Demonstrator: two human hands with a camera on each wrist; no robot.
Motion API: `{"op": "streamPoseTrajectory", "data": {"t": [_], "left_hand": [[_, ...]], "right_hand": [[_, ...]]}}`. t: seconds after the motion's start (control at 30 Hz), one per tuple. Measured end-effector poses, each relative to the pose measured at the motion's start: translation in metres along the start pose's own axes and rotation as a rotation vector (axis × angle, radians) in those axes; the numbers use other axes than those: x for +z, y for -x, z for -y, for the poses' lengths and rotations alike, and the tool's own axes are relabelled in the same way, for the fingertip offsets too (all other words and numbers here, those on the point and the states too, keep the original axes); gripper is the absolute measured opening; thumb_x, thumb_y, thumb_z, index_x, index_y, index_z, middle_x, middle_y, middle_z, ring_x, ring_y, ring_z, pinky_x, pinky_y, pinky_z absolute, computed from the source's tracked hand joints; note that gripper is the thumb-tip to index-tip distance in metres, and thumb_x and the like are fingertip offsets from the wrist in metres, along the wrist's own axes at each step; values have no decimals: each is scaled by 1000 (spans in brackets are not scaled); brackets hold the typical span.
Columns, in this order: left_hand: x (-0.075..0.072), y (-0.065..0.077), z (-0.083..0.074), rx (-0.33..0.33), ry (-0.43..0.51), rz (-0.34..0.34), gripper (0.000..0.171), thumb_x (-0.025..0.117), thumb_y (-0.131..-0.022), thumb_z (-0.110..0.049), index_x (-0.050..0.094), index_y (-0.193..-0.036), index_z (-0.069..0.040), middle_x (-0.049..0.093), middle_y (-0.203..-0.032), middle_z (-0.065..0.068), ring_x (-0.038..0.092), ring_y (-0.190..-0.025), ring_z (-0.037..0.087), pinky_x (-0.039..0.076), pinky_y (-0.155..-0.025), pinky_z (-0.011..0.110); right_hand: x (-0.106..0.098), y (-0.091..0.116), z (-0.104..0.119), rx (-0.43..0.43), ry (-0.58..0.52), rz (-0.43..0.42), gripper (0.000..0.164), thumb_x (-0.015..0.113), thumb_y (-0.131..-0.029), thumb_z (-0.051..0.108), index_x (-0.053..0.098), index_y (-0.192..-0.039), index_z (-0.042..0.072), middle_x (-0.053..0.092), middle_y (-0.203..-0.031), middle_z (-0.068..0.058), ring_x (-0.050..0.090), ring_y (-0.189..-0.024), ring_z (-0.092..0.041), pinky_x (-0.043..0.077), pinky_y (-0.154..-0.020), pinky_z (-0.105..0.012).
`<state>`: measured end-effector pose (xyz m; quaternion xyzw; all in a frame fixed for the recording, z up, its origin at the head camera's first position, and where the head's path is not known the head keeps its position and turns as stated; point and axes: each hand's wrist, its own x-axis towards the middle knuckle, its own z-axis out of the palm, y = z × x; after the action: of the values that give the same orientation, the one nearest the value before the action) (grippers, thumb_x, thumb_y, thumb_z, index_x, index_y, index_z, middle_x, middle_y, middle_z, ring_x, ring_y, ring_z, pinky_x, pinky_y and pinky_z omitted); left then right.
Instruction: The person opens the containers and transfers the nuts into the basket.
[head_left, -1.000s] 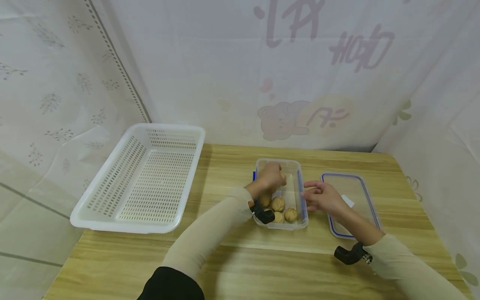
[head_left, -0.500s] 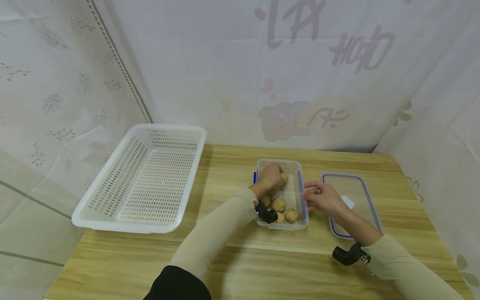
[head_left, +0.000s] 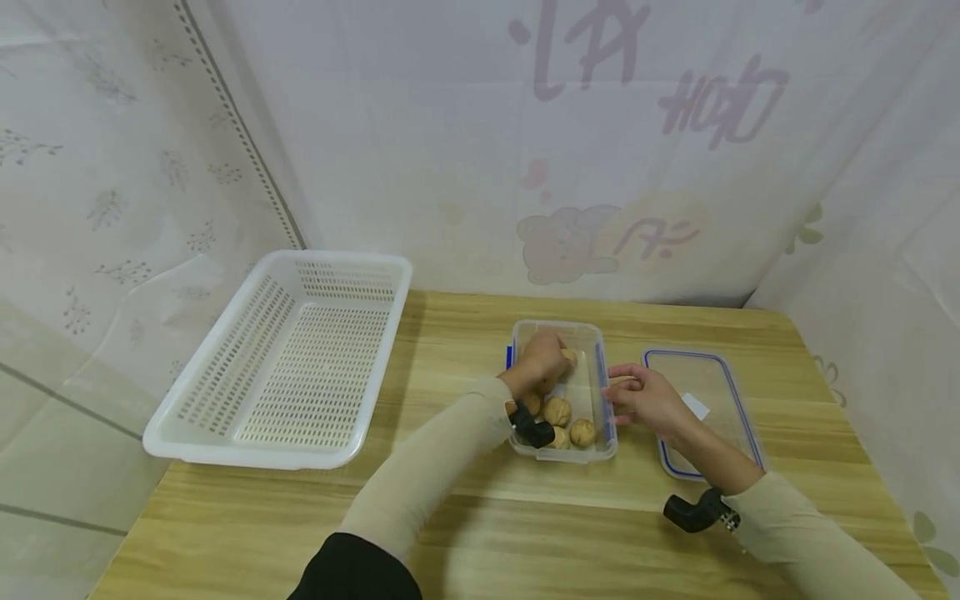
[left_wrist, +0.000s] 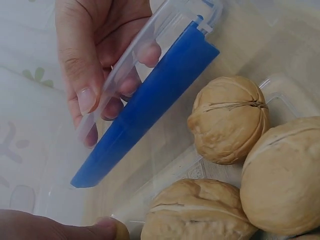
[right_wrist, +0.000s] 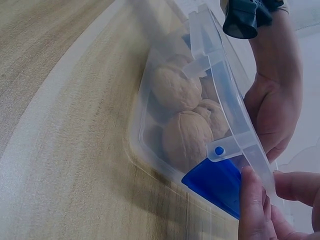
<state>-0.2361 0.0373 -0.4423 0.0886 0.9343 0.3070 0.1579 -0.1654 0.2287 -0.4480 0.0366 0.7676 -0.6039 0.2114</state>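
My left hand [head_left: 546, 360] reaches down into a clear plastic container [head_left: 597, 450] and pinches a walnut [head_left: 569, 356] near its far end; in the left wrist view only a thumb and a sliver of that nut show. Several more walnuts [left_wrist: 230, 120] lie at the near end of the container, partly covered by my wrist. With thumb and fingers, my right hand [head_left: 647, 397] holds the container's right rim. A blue latch [left_wrist: 150, 105] hangs from that rim beside the fingers, its clear hinge visible in the right wrist view.
Just right of the container a clear lid [head_left: 678, 467] with a blue seal lies on the wooden table [head_left: 570, 542]. A white slotted basket [head_left: 367, 408] stands at the left. Behind the table hangs a printed cloth [head_left: 420, 150].
Over the last second my left forearm has shifted slightly to the right, the hand staying inside the container at the walnut. The right hand holds its place on the rim.
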Motion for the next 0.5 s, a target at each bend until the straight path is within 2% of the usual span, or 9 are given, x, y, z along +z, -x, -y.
{"op": "streamPoseTrajectory", "data": {"t": [0.07,0.13,0.23,0.3,0.37,0.43,0.5], "left_hand": [[-1,1,0,-3,13,8,24,74,-94,-14,74,-113,0,74,-112,9,63,-88,18,53,-77,22],[-2,1,0,5,25,16,22,73,-94,-14,75,-112,0,74,-109,9,64,-87,18,53,-75,22],[-7,1,0,14,53,23,16,74,-94,-14,76,-102,0,70,-88,5,59,-75,15,49,-64,20],[-11,0,-1,25,68,24,13,75,-93,-13,75,-93,0,61,-73,0,52,-66,12,43,-57,18],[-15,-1,-1,31,82,37,16,75,-93,-13,71,-87,2,49,-65,-3,44,-60,9,36,-53,18],[-20,-1,-2,39,100,53,15,74,-93,-13,71,-90,2,47,-64,-3,41,-58,9,33,-52,18],[-24,0,-4,43,125,68,15,73,-94,-13,74,-100,1,56,-72,-1,44,-62,9,35,-55,18]], "right_hand": [[0,0,0,1,-1,3,48,61,-101,7,40,-142,-8,65,-111,-17,67,-88,-16,61,-75,-32],[0,-1,0,1,-2,5,47,61,-101,6,40,-142,-8,65,-111,-19,67,-88,-16,61,-74,-32],[-1,-1,0,0,-3,8,47,60,-101,6,40,-142,-8,65,-111,-18,67,-89,-16,61,-74,-32],[-1,-1,1,2,-6,9,47,60,-101,6,40,-142,-8,64,-110,-17,66,-89,-16,62,-74,-32],[-1,-1,0,3,-7,12,48,61,-101,6,39,-142,-8,64,-110,-16,66,-89,-16,62,-75,-32],[-1,-1,0,5,-10,14,49,62,-101,7,39,-143,-8,64,-110,-15,66,-90,-16,62,-76,-33],[-1,-1,0,7,-12,16,50,62,-101,8,39,-143,-8,64,-109,-13,66,-91,-16,62,-76,-34]]}}
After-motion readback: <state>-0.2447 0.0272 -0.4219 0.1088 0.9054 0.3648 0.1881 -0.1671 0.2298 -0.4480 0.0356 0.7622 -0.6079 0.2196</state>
